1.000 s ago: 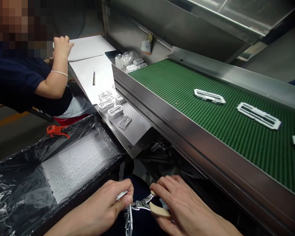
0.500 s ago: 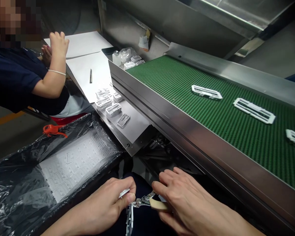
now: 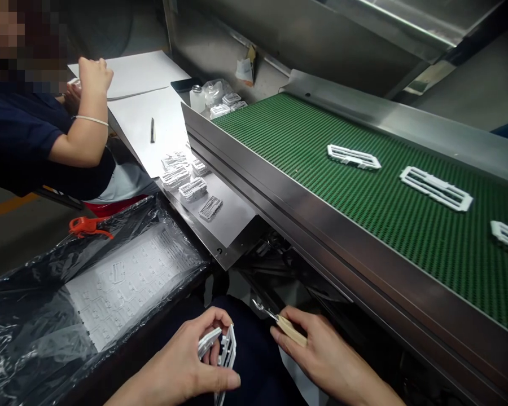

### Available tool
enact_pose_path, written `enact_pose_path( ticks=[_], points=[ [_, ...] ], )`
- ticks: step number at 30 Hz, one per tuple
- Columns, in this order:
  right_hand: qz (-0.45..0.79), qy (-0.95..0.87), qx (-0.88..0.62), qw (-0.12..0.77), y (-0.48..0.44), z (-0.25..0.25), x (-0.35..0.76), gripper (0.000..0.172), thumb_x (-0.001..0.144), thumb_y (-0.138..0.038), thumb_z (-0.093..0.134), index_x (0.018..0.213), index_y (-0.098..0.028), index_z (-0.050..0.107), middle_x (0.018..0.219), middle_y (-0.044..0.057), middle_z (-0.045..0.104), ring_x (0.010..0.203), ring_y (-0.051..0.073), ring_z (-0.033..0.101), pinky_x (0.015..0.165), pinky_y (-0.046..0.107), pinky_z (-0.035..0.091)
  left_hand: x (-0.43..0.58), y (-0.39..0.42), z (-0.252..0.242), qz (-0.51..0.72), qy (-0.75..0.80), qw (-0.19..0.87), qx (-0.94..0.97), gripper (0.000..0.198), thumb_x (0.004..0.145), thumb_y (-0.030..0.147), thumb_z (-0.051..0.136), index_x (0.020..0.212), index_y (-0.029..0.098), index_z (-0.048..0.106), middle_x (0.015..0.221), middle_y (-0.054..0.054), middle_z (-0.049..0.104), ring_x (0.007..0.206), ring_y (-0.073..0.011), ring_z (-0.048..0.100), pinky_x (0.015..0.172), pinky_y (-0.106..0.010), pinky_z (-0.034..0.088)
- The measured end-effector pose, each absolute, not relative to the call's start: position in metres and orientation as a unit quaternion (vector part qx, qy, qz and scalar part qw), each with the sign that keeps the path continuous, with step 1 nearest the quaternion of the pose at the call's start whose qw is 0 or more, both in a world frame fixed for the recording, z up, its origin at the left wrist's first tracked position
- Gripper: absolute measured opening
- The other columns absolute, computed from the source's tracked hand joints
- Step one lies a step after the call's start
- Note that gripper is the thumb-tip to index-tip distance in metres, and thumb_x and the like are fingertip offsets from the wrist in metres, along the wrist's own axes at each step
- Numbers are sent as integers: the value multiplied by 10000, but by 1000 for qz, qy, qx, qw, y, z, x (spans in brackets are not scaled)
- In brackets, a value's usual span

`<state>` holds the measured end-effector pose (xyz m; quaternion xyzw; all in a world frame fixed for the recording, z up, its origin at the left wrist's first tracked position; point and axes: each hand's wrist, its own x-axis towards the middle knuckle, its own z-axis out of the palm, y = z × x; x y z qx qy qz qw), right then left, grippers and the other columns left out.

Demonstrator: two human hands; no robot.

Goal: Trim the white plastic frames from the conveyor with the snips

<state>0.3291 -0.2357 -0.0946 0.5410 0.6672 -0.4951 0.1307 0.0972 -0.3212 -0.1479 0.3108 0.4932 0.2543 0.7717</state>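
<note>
My left hand [image 3: 195, 352] is wrapped round two white slotted plastic frames; one plastic frame [image 3: 227, 355] stands upright between thumb and fingers, and part of another white piece [image 3: 209, 341] shows in the palm. To its right, my right hand [image 3: 322, 344] grips a pair of nippers [image 3: 291, 330] by the cream handles. The metal jaws point up and left, apart from the frames. Both hands are above my lap, in front of the conveyor.
A green conveyor belt [image 3: 279, 135] carries several white frames. A lined bin [image 3: 25, 304] holds a tray of parts [image 3: 122, 287]; an orange clamp-like tool [image 3: 88, 226] lies on its rim. Stacked frames [image 3: 192, 189] sit on a paper-covered table [image 3: 232, 225]. A co-worker [image 3: 21, 129] sits at left.
The nippers have come away from the frame and moved right with my right hand. My left hand has turned, and its fingers have loosened, showing more of the frames.
</note>
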Motion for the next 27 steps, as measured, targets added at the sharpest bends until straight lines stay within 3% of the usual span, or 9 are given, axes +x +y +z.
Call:
enact_pose_path(
  ticks=[5, 7, 15, 22, 27],
  points=[
    [-476, 703, 523, 75, -241, -98, 330, 177, 882, -386, 514, 918, -219, 559, 865, 9, 606, 764, 165, 564, 681, 277, 413, 92, -322, -158, 349, 400, 833, 158, 542, 739, 452, 744, 1160, 142, 599, 1034, -123, 676, 743, -142, 556, 657, -238, 429],
    [-458, 731, 502, 59, -241, -97, 328, 162, 884, -339, 513, 1000, -231, 546, 952, 26, 593, 855, 183, 570, 756, 304, 423, 90, -324, -159, 365, 360, 854, 86, 491, 786, 438, 699, 1166, 134, 629, 1048, -155, 697, 693, -128, 591, 622, -214, 455],
    [-422, 789, 442, 67, -242, -94, 325, 245, 819, -230, 570, 1060, -236, 528, 976, 36, 545, 910, 208, 529, 790, 341, 429, 98, -330, -160, 392, 300, 868, 61, 432, 830, 410, 655, 1135, 105, 670, 989, -184, 714, 560, -89, 571, 525, -161, 449],
    [-416, 800, 424, 84, -239, -92, 323, 162, 806, -209, 564, 964, -220, 532, 929, 34, 537, 867, 204, 513, 745, 325, 426, 98, -331, -159, 380, 330, 860, 85, 560, 773, 488, 682, 1135, 60, 668, 961, -190, 692, 500, -71, 523, 468, -164, 357],
    [-396, 811, 419, 96, -239, -91, 323, 99, 801, -225, 566, 885, -216, 515, 898, 32, 528, 843, 203, 498, 700, 307, 409, 96, -325, -156, 350, 325, 871, 110, 593, 745, 523, 699, 1124, 67, 679, 948, -183, 682, 524, -84, 528, 505, -190, 375]
  ],
)
